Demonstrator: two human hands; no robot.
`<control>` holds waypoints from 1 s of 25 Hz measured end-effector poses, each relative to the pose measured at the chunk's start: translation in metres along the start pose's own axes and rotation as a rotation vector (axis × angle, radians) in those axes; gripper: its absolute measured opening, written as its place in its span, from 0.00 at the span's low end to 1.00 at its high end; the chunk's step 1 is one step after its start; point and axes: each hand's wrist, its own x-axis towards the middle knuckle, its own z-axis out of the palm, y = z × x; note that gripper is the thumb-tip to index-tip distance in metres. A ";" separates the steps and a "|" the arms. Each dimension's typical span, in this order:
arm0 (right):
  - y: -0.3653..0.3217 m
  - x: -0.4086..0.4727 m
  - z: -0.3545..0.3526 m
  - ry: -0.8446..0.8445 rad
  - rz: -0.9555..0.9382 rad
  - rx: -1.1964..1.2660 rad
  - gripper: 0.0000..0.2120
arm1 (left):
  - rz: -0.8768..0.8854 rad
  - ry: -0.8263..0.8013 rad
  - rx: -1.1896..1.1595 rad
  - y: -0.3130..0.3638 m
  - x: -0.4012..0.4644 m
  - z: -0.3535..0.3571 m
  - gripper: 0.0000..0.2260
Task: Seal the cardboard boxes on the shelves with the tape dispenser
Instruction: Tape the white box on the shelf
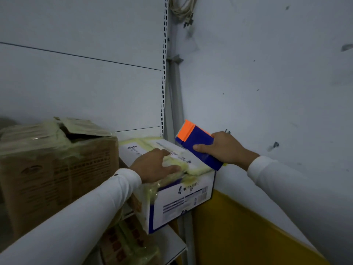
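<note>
On your far left the brown cardboard box (pixel 57 169) sits on the shelf with its top flap torn up and gaping at the near corner, so it looks the least sealed of the lot; any tape laid over that raised flap is likely to bridge the hole and lift again unless you press the flap down first. Just beside it, your left hand (pixel 154 165) lies flat on top of the white and blue box (pixel 177 197), fingers straight, pressing the yellowish tape along the near edge. That box overhangs the front of the shelf (pixel 172 243), so a hard downward push there could tip it forward or slide it off. The tape already on it looks wrinkled and layered, and another pass may crease over those ridges instead of bonding. To the right, your right hand (pixel 223 148) wraps its grip round the blue and orange tape dispenser (pixel 196 144), held tilted above the box's right edge, close to the wall; whether its tape is still attached to the box I cannot tell, and if it is, a pull could peel the strip
</note>
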 end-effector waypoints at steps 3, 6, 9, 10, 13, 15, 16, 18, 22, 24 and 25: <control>0.007 0.033 0.006 0.006 -0.022 0.029 0.25 | -0.037 -0.211 0.186 0.001 0.004 0.028 0.45; 0.018 0.061 0.026 -0.060 -0.044 0.048 0.25 | -0.008 -0.180 0.245 -0.005 0.004 0.042 0.36; 0.028 0.085 0.046 -0.123 -0.072 0.113 0.24 | -0.013 -0.168 0.216 -0.008 0.005 0.043 0.32; 0.032 0.090 0.053 -0.140 -0.076 0.150 0.24 | -0.021 -0.173 0.213 -0.008 0.004 0.043 0.33; 0.047 0.099 0.076 -0.201 -0.120 0.176 0.22 | -0.036 -0.157 0.223 -0.006 0.003 0.044 0.32; 0.054 0.105 0.084 -0.219 -0.180 0.151 0.21 | -0.048 -0.141 0.218 -0.002 0.004 0.042 0.31; 0.056 0.109 0.085 -0.223 -0.197 0.163 0.20 | -0.058 -0.129 0.202 0.000 0.003 0.041 0.30; 0.061 0.116 0.083 -0.236 -0.215 0.212 0.21 | -0.043 -0.082 0.179 0.005 -0.001 0.041 0.28; 0.072 0.124 0.074 -0.265 -0.217 0.296 0.23 | 0.081 -0.084 0.139 0.015 -0.020 0.050 0.25; 0.083 0.124 0.062 -0.268 -0.202 0.374 0.18 | 0.176 -0.103 0.117 0.017 -0.022 0.049 0.24; 0.088 0.125 0.056 -0.268 -0.191 0.401 0.17 | 0.207 -0.098 0.132 0.015 -0.019 0.044 0.23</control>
